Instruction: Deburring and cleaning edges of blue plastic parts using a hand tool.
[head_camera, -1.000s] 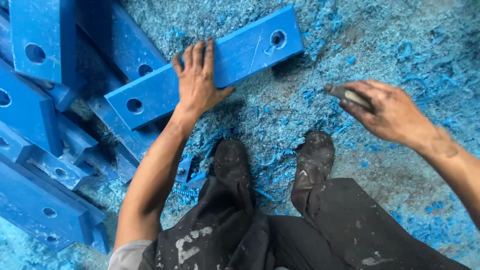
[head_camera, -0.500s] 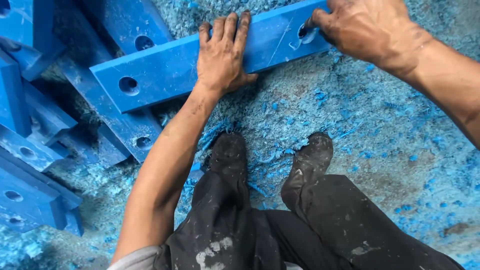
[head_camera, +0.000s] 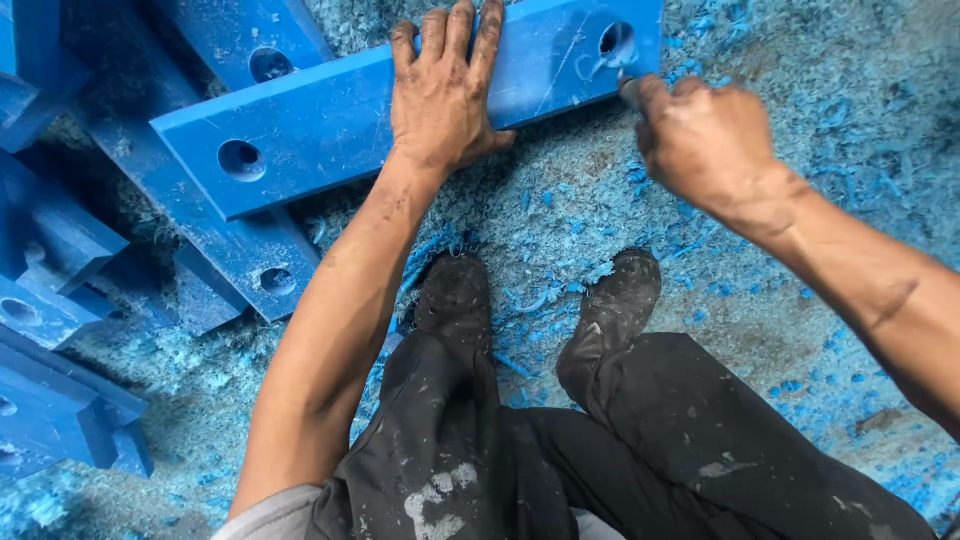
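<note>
- Blocks (head_camera: 60, 290) of blue plastic lie heaped at your far left, thick slabs with round holes, stacked at odd angles on the floor (head_camera: 850, 120).
- Beneath the heap and next to it, two more blue bars (head_camera: 245, 250) slant down toward your boots, each with a drilled hole near its end.
- Across the top of that pile rests the long blue bar (head_camera: 330, 130) you are working on; it runs from the left middle up toward the top right, tilted, with one round hole near its left end and another hole (head_camera: 615, 42) near its right end.
- Your left hand (head_camera: 440, 95) lies flat on the bar's middle, palm down, fingers spread and pointing away from you, pressing on the surface rather than gripping it.
- Your two dark, dusty boots (head_camera: 455, 300) stand below the bar, toes pointing toward it, with black stained trousers (head_camera: 560, 450) above them.
- Your right hand (head_camera: 705, 145) is curled into a closed fist around a small dark tool (head_camera: 630, 92), whose tip sits at the bar's right end, just below the right hole; most of the tool is hidden inside the fist.
- Blue shavings (head_camera: 560, 220) cover the floor all around, thickest between the bar and your boots.
</note>
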